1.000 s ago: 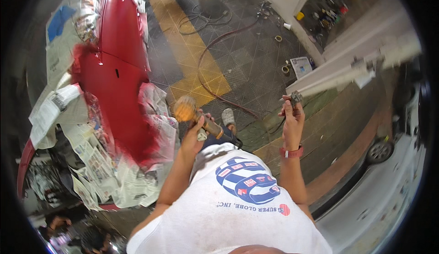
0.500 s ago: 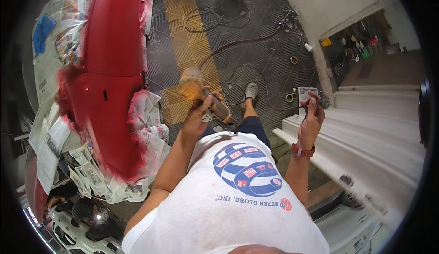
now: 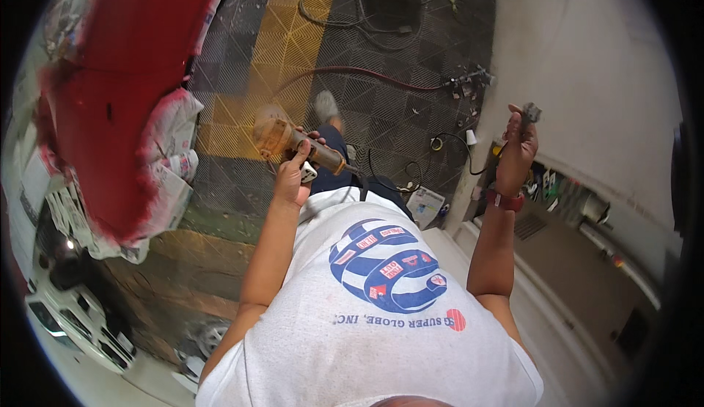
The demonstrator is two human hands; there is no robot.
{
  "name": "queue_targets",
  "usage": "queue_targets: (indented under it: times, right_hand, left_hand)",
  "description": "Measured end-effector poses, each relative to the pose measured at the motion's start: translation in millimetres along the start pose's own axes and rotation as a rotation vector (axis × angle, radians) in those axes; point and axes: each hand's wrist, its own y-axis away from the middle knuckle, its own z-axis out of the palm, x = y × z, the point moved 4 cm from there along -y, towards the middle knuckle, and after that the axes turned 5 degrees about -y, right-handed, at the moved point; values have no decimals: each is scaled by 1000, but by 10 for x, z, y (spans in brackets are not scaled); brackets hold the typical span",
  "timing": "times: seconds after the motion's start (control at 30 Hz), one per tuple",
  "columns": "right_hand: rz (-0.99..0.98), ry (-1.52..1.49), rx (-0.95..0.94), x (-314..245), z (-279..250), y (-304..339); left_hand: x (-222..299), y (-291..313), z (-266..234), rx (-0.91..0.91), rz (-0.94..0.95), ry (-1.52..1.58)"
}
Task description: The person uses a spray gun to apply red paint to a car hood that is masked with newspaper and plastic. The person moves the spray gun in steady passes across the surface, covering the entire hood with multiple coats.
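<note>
Left hand (image 3: 292,180) clenched on an orange power tool (image 3: 297,141) at waist height — right hand (image 3: 517,150) pinching a small grey part (image 3: 529,111), raised. Red car panel (image 3: 125,92), masked with newspaper (image 3: 172,172), looks painted — tool off it.

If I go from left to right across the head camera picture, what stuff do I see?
Red car panel → orange power tool in the left hand → red hose on the floor → right hand holding up a small grey part → white wall.
</note>
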Motion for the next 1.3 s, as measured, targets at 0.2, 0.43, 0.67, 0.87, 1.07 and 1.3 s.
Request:
queue_targets:
  times: [0.2,0.43,0.67,0.87,1.07,1.3]
  right_hand:
    - [-61,274,-287,991,1157,-1262]
    - [166,471,-425,2544,1730,-2221]
    - [797,564,-448,4942,2248,-3231]
    - [319,981,-929,7380,3495,-4090]
    - [-72,1058,-1177,8868,5138,-4259]
    - [-188,909,-1002,9051,5399,-3899]
  left_hand:
    - [-354,-1149,19,179,-7,90]
    - [-499,-1752,201,556,24,-60]
    - [-545,-2230,-229,1280,324,-655]
    - [-1186,-3702,-662,1284,287,-825]
    - [-2362,-5544,-826,1208,7,-399]
    - [-2583,-6146,-1085,1104,21,-275]
